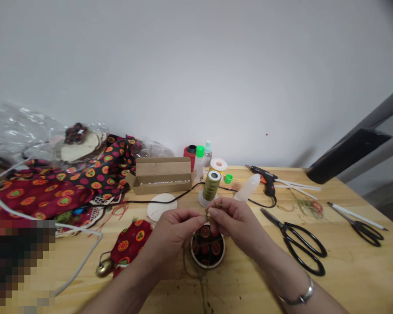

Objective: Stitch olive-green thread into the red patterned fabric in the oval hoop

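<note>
The left hand [175, 227] and right hand [235, 222] both pinch thin string [202, 285], with a round flowery piece [215, 248] at six o'clock, a green spool [211, 189] at twelve and big scissors [285, 228] at three.

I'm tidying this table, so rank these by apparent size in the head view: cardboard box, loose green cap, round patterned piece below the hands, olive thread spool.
1. Cardboard box
2. Round patterned piece, nearest of these to the camera
3. Olive thread spool
4. Loose green cap
</note>
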{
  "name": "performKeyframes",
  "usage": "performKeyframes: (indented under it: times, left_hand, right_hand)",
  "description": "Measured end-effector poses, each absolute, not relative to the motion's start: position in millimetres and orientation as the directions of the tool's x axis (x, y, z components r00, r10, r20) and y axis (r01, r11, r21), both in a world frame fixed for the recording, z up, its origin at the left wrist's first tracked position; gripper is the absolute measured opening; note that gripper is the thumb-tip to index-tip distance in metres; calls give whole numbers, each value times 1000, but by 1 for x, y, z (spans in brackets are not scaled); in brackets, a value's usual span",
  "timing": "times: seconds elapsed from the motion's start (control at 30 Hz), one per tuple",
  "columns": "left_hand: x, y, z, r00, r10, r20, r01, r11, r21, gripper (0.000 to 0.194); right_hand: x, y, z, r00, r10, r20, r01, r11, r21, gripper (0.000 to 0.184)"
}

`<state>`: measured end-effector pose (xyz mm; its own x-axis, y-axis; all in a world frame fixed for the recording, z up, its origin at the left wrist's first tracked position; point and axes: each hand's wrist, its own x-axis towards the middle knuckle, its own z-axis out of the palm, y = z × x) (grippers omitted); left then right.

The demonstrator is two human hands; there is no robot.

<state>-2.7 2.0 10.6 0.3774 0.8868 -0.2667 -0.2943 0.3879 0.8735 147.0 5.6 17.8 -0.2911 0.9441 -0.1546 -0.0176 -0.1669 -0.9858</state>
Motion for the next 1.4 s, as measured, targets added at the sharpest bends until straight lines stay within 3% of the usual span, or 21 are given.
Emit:
performKeyframes:
  times: [0.37,0.63,0.87,1.4]
  left_hand:
    - [-1,1,13,396,885,-246,-333,388,859,10]
    - [-1,1,11,361,897,-255,-300,371,879,8]
    - [-3,3,8,334,910,-245,-238,333,913,13]
    - [-3,2,10,308,911,-274,-281,362,889,12]
  right_hand:
    - [146,5,14,-275,952,-139,-30,-153,-988,13]
    - [145,6,18,-255,946,-201,-75,-226,-971,18]
    - [146,7,19,-324,928,-183,-191,-254,-948,20]
    - [148,7,18,-351,909,-224,-188,-303,-934,21]
